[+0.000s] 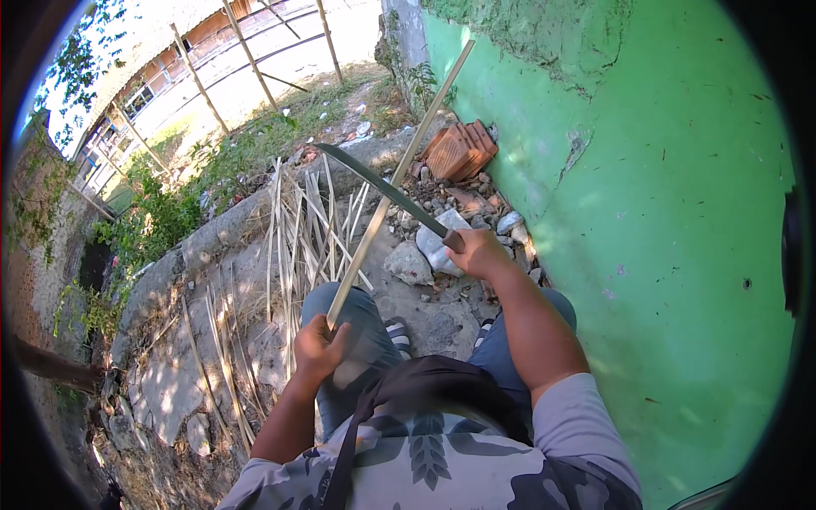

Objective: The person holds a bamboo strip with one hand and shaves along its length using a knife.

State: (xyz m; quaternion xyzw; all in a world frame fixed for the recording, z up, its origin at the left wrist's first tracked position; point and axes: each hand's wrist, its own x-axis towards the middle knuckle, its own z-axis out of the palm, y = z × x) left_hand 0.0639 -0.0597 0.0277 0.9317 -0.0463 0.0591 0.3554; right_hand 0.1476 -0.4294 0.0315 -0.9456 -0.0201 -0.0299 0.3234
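My left hand [320, 347] is closed around the lower end of a long pale strip of split bamboo [398, 180], which slants up and away to the right. In my right hand [483, 255] is the brown handle of a machete [374, 179]. Its long dark blade points up and to the left and crosses the strip near the middle; whether the two touch I cannot tell. Beyond my left knee, many similar thin strips [297, 223] lie in a loose pile on the ground. More strips [228, 357] lie to the left of my leg.
Broken stones [410, 264] and a white chunk [442, 240] lie ahead of my feet. Reddish clay blocks [461, 153] are stacked beside the green wall [671, 221], which stands close on my right. A low stone ledge [223, 225], plants and wooden poles [250, 55] are at the left.
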